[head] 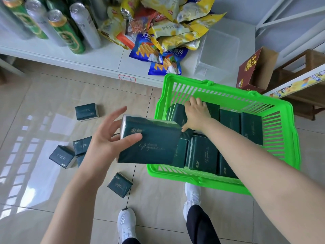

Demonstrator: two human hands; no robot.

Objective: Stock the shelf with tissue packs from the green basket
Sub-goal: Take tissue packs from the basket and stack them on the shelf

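My left hand (105,138) pinches a tissue pack (151,147), thumb on top. My right hand (197,115) grips another pack (177,114) inside the green basket (154,170).

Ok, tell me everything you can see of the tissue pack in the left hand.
The tissue pack is a dark green rectangular block in glossy wrap, with gold characters and thin script on its broad face and white showing along the far edge. It is held in the air, broad face up, over the left rim of the green basket. The left hand grips its left end, thumb on the face.
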